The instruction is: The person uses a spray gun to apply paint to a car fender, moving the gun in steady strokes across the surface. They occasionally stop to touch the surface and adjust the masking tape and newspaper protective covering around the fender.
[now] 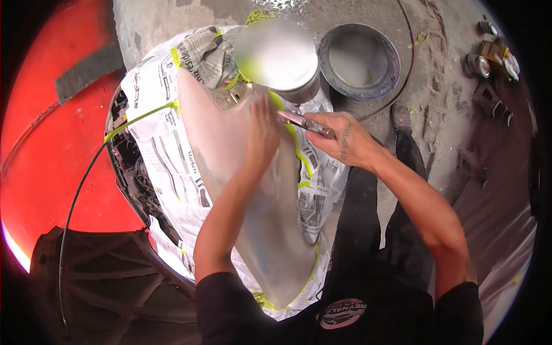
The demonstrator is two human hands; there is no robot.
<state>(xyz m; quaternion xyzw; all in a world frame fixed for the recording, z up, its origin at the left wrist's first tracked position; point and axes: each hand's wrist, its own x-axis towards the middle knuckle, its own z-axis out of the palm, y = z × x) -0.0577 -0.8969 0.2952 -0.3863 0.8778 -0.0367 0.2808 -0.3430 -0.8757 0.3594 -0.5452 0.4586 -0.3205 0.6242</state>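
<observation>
A car fender (210, 129) in dull greyish primer runs down the middle, with newspaper (164, 135) and yellow-green masking tape (299, 150) around its edges. My left hand (264, 127) lies flat on the fender's far part, its fingers stretched out beside an opening with a bare metal bracket (234, 96). My right hand (345, 137) grips a slim metal tool (306, 123), its tip at the fender's right edge by the tape. The exact kind of this tool is unclear.
A round white-topped container (282, 54) and a dark bucket (329, 63) stand beyond the fender. To the left are a red body panel (75, 155), a slanting prop rod (73, 201) and a dark ribbed panel (98, 282). A hose (410, 43) crosses the floor; cans (478, 65) sit far right.
</observation>
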